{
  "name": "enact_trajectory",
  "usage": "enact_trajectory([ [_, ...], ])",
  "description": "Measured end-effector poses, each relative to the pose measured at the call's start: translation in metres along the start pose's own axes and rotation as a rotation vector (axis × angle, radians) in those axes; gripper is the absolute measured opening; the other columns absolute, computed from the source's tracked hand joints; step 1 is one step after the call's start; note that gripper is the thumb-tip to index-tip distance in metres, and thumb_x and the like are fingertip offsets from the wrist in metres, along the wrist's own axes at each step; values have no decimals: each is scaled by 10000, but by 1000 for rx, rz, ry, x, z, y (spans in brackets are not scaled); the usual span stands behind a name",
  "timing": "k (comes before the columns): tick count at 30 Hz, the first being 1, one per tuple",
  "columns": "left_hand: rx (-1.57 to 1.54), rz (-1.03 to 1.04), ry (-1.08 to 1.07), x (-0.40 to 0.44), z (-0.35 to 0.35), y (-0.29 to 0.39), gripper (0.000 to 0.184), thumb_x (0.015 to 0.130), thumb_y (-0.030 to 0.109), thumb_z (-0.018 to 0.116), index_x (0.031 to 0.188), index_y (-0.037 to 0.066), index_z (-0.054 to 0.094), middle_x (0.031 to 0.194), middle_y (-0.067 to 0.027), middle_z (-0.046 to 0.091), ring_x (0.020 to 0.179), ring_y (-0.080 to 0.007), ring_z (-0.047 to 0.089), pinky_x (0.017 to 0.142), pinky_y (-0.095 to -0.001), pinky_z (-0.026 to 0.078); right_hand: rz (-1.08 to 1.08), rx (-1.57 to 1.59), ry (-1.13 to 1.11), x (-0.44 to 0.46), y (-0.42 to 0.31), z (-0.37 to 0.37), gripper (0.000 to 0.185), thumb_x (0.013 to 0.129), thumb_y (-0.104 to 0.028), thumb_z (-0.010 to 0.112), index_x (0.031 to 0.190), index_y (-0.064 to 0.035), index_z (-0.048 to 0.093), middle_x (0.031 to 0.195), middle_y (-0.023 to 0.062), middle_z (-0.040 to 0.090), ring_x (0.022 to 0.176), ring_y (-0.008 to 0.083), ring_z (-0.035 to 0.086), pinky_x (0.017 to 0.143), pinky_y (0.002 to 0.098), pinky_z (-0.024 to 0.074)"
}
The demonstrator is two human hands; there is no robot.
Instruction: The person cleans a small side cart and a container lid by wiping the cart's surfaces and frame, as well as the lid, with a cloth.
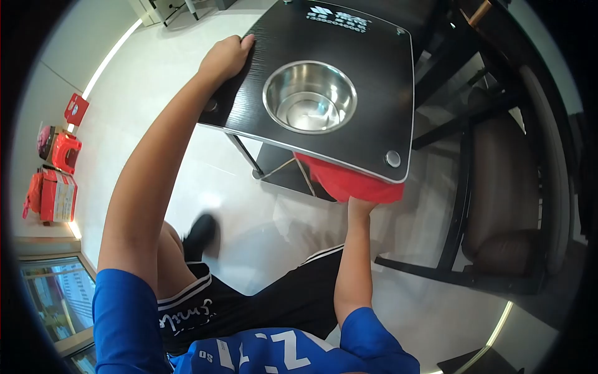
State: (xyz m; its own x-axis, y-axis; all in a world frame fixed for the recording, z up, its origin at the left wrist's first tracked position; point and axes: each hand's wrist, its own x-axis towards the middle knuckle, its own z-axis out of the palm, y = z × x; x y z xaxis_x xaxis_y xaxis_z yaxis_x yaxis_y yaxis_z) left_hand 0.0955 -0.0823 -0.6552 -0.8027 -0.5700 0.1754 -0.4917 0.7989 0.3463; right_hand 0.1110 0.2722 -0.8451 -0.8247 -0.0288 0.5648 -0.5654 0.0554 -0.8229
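Note:
A small black wood-grain table [243, 106] with a pale edge strip stands in front of me. A shiny steel bowl [310, 123] is set into its top. My left hand [228, 57] is closed around the table's left edge, thumb on top. Below the front edge, my right hand [361, 204] holds a red cloth [355, 181]. The cloth and tabletop hide most of that hand's fingers. A round metal cap [392, 158] sits at the near right corner, and white lettering [338, 19] marks the far side.
Under the tabletop are a metal leg [244, 154] and a black lower shelf [280, 167]. A dark chair [503, 187] stands close on the right. Red boxes [59, 193] lie by the left wall. Pale shiny floor [261, 230] shows around my legs.

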Motion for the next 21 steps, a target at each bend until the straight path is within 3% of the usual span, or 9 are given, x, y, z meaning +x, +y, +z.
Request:
enact_trajectory([
  [3, -5, 8, 38, 4, 3, -5, 588, 954, 475, 358, 981, -53, 617, 991, -286, 626, 964, -422, 598, 867, -446, 452, -30, -55, 70, -4, 23, 15, 560, 841, -185, 654, 1318, -7, 420, 1268, 137, 526, 1178, 274, 497, 1019, 381, 363],
  [8, -323, -58, -125, 4, -7, -11, 589, 941, 485, 396, 1043, -58, 601, 998, -281, 629, 938, -381, 621, 872, -413, 449, -45, -157, 152, -46, 71, 25, 567, 837, -197, 662, 1314, -7, 422, 1269, 141, 521, 1196, 281, 481, 1028, 384, 350],
  [10, -397, -63, -157, 6, -5, -15, 610, 934, 486, 416, 1072, -80, 597, 991, -280, 635, 945, -377, 625, 866, -413, 455, 77, -352, 11, -76, 101, 15, 517, 839, -174, 657, 1287, -14, 455, 1274, 131, 518, 1215, 268, 461, 1038, 384, 325],
  [11, -409, -82, -158, 5, -5, -15, 610, 934, 486, 416, 1072, -80, 597, 991, -280, 635, 945, -377, 625, 866, -413, 455, 73, -358, -10, -90, 118, 11, 517, 839, -174, 657, 1287, -14, 455, 1274, 131, 518, 1215, 268, 461, 1038, 384, 325],
  [13, -383, -42, -166, 2, -8, -11, 604, 935, 479, 423, 1069, -82, 601, 1004, -280, 634, 966, -385, 621, 861, -419, 464, 294, -319, -231, -109, 143, 5, 439, 846, -162, 648, 1238, -21, 511, 1241, 114, 545, 1173, 246, 494, 1006, 380, 355],
  [16, -392, -76, -122, 0, -6, -10, 589, 937, 469, 425, 1051, -79, 611, 994, -281, 637, 960, -397, 622, 851, -428, 473, 328, -181, -322, -105, 142, 11, 351, 858, -166, 632, 1176, -36, 560, 1198, 95, 574, 1129, 232, 519, 982, 369, 377],
  [21, -353, -96, -112, -1, -8, -6, 567, 943, 450, 419, 1036, -73, 616, 991, -279, 638, 950, -396, 624, 846, -437, 477, 371, -207, -300, -103, 153, 7, 424, 822, -182, 670, 1196, -34, 535, 1197, 128, 563, 1105, 276, 529, 951, 378, 400],
])
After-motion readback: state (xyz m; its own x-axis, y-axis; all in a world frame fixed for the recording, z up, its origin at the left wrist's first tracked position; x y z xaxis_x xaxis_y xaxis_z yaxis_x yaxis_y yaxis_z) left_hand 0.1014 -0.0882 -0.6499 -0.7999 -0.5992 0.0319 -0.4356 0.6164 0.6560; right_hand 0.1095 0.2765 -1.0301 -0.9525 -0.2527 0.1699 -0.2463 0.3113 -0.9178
